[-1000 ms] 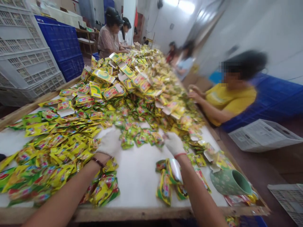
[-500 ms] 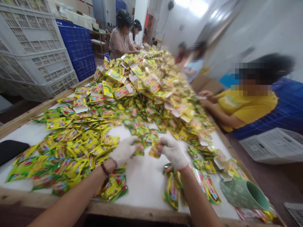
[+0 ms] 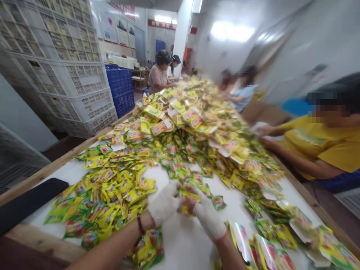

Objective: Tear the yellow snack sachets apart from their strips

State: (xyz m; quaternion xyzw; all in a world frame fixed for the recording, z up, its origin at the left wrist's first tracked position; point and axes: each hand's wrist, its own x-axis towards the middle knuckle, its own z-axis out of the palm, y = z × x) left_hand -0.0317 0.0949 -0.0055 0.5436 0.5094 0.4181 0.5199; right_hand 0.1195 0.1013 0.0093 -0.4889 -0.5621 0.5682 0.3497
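Observation:
My left hand point(image 3: 165, 202), in a white glove with a bracelet at the wrist, is closed at the left edge of a small yellow packet point(image 3: 186, 201). My right hand point(image 3: 208, 216), also gloved, pinches the packet's right side with bare fingertips. Blur hides whether more than one packet is between them. Just beyond lie green packets point(image 3: 188, 175), and a single packet point(image 3: 219, 203) rests right of my hands. A heap of yellow packets point(image 3: 112, 195) spreads to the left. Larger glossy packs point(image 3: 268, 249) lie by my right forearm.
A tall pile of yellow cartons and packets point(image 3: 180, 120) runs down the wood-edged table point(image 3: 60, 168). A black flat object point(image 3: 30, 202) lies at the left. White crates point(image 3: 59, 75) and blue crates point(image 3: 119, 90) stand beyond. A co-worker in yellow point(image 3: 317, 146) sits at the right; others work farther back.
My hands, apart before with a packet in each, have come together around a packet. The view has swung, so the table and pile appear lower and farther right. The green cup has left view.

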